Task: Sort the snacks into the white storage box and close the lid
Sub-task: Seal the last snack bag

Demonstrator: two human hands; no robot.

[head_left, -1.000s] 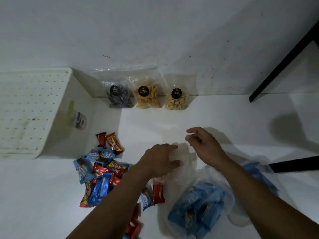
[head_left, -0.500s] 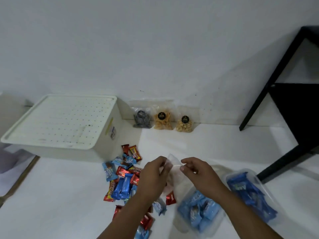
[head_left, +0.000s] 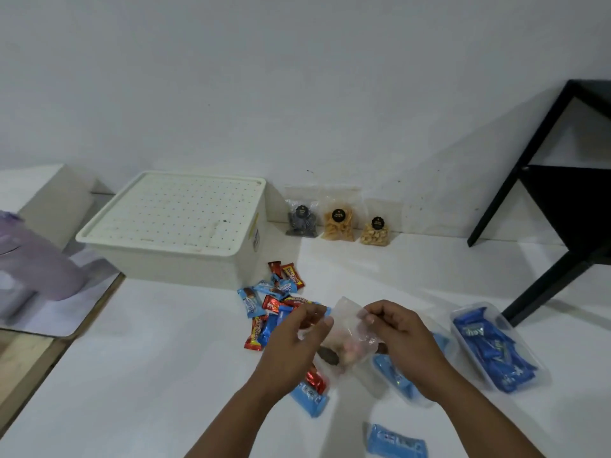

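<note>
The white storage box (head_left: 185, 246) stands at the left back with its perforated lid (head_left: 175, 213) on. Both hands hold a small clear plastic bag (head_left: 347, 328) above the white surface: my left hand (head_left: 294, 345) pinches its left edge, my right hand (head_left: 403, 342) pinches its right top. A pile of red and blue wrapped snacks (head_left: 274, 302) lies just left of my hands. Three clear snack pouches (head_left: 339, 219) lean on the wall. A clear tray of blue packets (head_left: 492, 348) sits at the right, and a second clear tray of blue packets (head_left: 393, 375) lies partly hidden under my right arm.
A loose blue packet (head_left: 395, 441) lies near the bottom edge and another blue packet (head_left: 310, 396) below my left wrist. A black frame (head_left: 562, 200) stands at the right. A purple object (head_left: 36, 269) blurs at the left, beside the surface's wooden edge (head_left: 29, 368).
The view has tilted up, so the whole box and more wall show. My hands lifted the clear bag off the surface and now hold it between them.
</note>
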